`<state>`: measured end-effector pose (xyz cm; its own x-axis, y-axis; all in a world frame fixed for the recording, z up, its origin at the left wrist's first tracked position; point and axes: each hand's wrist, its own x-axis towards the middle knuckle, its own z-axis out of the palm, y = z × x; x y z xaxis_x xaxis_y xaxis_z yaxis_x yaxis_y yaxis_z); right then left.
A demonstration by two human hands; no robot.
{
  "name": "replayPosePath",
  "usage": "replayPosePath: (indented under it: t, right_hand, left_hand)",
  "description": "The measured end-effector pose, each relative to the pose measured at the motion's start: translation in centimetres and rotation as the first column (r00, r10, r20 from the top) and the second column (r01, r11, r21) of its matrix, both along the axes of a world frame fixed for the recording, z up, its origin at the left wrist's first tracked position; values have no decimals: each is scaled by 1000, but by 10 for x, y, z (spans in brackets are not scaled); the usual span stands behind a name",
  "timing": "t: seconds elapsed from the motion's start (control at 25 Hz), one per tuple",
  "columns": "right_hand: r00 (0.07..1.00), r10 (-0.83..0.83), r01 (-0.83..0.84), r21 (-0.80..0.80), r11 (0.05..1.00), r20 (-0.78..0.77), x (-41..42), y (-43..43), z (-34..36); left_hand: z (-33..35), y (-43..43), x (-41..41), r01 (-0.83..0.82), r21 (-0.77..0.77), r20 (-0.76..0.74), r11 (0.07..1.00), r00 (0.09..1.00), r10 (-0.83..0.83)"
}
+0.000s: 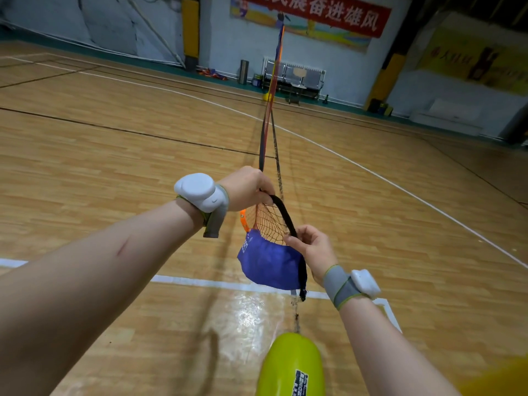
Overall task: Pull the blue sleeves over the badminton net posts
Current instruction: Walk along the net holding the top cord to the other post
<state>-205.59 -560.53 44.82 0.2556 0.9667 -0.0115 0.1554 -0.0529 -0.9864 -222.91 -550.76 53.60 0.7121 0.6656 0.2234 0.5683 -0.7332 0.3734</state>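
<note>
Yellow base (291,367) sat nearest; left grip (248,188) clenched the net's (267,221) black band (283,210), right grip (313,245) pinched it lower. Sleeve (270,265) hung bunched between them, not yet pulled down; next move probably needed its mouth opened.

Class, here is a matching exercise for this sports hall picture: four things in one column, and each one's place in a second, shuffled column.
1 blue sleeve
2 black band
3 yellow-green base
4 red banner

a on the far wall
b gripped by left hand and right hand
c bunched under the orange netting
d at the view's bottom edge

Pairs: 1-c, 2-b, 3-d, 4-a
</note>
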Motion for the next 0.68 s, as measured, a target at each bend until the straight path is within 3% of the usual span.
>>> replayPosePath:
  t: [0.2,0.48,0.68]
  right_hand:
    - [995,-67,61,86,994,70,-9,-18,10]
    - [997,5,-19,174,985,80,-21,-32,40]
    - [982,119,-140,143,980,148,-25,-29,52]
  left_hand:
    - [-17,3,-19,-69,-27,-44,997,997,67]
    - [-23,-5,-13,-115,-30,-166,993,980,108]
    - [-17,-37,10,24,-56,-113,998,993,-30]
